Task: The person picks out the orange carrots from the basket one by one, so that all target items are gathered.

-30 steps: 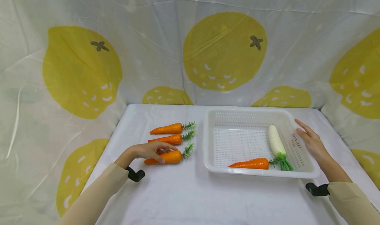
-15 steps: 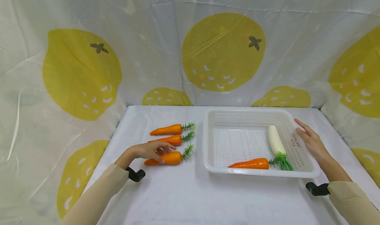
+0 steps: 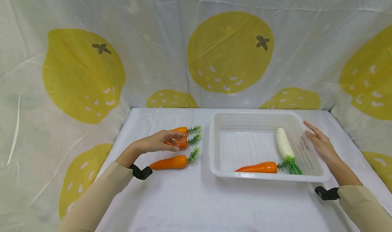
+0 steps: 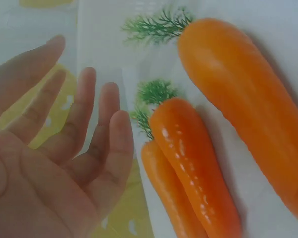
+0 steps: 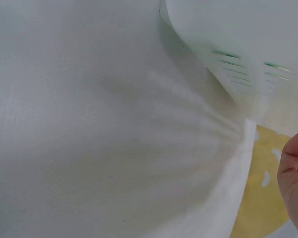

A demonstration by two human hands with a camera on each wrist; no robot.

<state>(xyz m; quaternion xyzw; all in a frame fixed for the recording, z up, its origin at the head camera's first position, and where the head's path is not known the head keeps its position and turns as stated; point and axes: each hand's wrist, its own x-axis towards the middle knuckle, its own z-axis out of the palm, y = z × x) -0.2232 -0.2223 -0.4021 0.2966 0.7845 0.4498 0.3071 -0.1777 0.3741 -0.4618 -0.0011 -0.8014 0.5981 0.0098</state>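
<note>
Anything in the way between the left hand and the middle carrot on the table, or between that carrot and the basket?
Nothing visible stands between the left hand and the middle carrot; the left wrist view shows a gap. Toward the basket lies only tablecloth, though the basket's raised side would probably stop a slide.

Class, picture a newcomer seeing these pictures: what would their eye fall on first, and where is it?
Probably the big yellow fruits printed on the sheet behind the table. Next, the white basket on the table's right side, holding one carrot and a white radish, with the right hand at its right edge. On the left lie three carrots, two partly hidden by the left hand in the head view.
</note>
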